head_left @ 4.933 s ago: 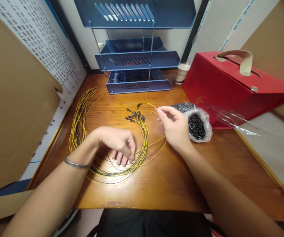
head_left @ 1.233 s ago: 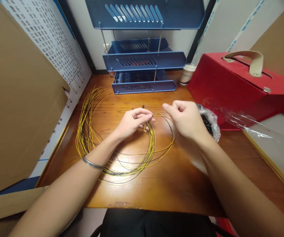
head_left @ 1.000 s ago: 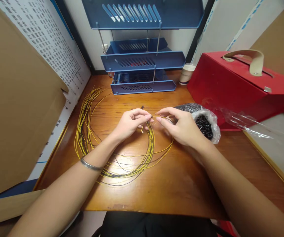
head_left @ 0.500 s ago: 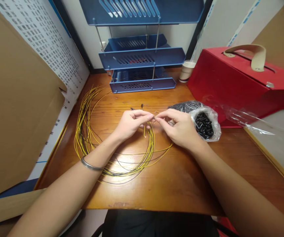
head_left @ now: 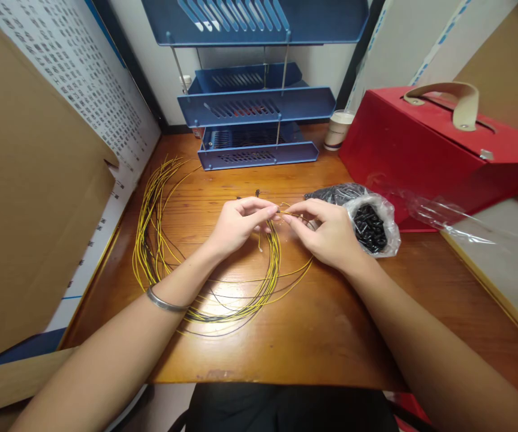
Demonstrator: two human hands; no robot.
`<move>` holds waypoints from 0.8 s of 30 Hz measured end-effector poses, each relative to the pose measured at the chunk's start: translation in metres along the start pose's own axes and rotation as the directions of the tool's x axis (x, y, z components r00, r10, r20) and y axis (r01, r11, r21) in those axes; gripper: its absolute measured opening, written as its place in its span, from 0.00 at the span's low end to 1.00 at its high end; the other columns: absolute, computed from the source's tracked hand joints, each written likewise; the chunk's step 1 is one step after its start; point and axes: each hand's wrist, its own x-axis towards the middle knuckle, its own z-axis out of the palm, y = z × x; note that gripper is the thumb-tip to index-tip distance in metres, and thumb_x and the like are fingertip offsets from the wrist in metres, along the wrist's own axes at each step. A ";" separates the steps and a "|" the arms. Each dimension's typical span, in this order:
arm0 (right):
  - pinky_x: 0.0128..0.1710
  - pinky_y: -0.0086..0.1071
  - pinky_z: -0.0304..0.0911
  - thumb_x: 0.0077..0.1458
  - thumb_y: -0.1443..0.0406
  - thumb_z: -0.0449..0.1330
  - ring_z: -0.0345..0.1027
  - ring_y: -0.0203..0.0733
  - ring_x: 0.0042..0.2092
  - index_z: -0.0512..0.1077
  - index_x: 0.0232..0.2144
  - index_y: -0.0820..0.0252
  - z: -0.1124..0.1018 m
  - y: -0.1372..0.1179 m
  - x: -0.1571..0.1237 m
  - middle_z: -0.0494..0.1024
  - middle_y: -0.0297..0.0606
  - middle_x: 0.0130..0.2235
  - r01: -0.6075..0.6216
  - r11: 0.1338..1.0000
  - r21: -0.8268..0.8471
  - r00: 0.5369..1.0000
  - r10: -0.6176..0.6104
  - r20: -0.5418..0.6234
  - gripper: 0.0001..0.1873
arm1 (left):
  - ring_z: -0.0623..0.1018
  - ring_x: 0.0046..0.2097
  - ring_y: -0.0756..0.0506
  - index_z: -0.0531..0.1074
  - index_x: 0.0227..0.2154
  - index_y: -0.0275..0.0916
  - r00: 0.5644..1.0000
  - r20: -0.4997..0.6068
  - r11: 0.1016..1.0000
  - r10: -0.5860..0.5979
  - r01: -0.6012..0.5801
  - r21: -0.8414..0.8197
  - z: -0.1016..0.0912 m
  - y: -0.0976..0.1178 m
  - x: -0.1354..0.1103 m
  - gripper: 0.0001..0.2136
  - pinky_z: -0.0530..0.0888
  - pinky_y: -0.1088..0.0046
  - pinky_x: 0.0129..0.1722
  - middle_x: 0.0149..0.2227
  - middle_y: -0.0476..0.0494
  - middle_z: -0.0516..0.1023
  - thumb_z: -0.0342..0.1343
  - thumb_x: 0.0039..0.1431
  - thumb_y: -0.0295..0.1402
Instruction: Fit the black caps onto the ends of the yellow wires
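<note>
My left hand [head_left: 240,223] and my right hand [head_left: 326,231] meet fingertip to fingertip above the wooden desk [head_left: 286,336]. Each hand is closed in a pinch on the end of one thin yellow wire [head_left: 288,213]. A small dark piece sits on that end at my left fingertips. Below the hands lies a loose coil of yellow and black wires [head_left: 223,300], some with dark tips [head_left: 257,193]. A clear plastic bag of small black pieces [head_left: 369,225] lies just right of my right hand.
A blue stacked letter tray [head_left: 252,114] stands at the back of the desk, a paper cup [head_left: 334,129] beside it. A red box with a tan handle [head_left: 439,144] fills the right side. Cardboard [head_left: 29,198] and a printed sheet [head_left: 79,78] wall in the left.
My left hand left the coil and rose to the wire end. My right hand swung in from near the bag until its fingertips met the left's on the wire.
</note>
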 end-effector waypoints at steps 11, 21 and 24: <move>0.39 0.36 0.65 0.61 0.66 0.61 0.72 0.41 0.35 0.78 0.33 0.58 0.002 -0.001 0.000 0.81 0.38 0.34 -0.004 1.000 0.002 1.000 0.004 -0.003 0.06 | 0.77 0.26 0.52 0.81 0.34 0.34 1.000 -0.013 1.000 -0.016 0.016 0.003 0.001 0.000 0.000 0.17 0.75 0.77 0.28 0.30 0.43 0.83 0.71 0.47 0.42; 0.34 0.33 0.64 0.61 0.65 0.60 0.71 0.39 0.34 0.75 0.33 0.59 0.006 -0.002 -0.001 0.80 0.37 0.34 -0.128 0.986 0.106 0.991 0.131 -0.019 0.05 | 0.76 0.25 0.52 0.80 0.33 0.34 1.000 -0.021 1.000 -0.003 0.003 0.018 0.000 0.000 0.001 0.17 0.75 0.77 0.28 0.29 0.45 0.82 0.71 0.47 0.42; 0.37 0.34 0.65 0.62 0.65 0.60 0.73 0.40 0.37 0.76 0.33 0.58 0.009 -0.004 -0.002 0.80 0.37 0.35 -0.117 0.985 0.131 0.993 0.117 0.002 0.06 | 0.76 0.26 0.52 0.80 0.33 0.34 0.999 0.041 0.999 0.018 -0.020 0.044 0.001 0.000 -0.001 0.16 0.75 0.77 0.29 0.29 0.45 0.81 0.70 0.48 0.42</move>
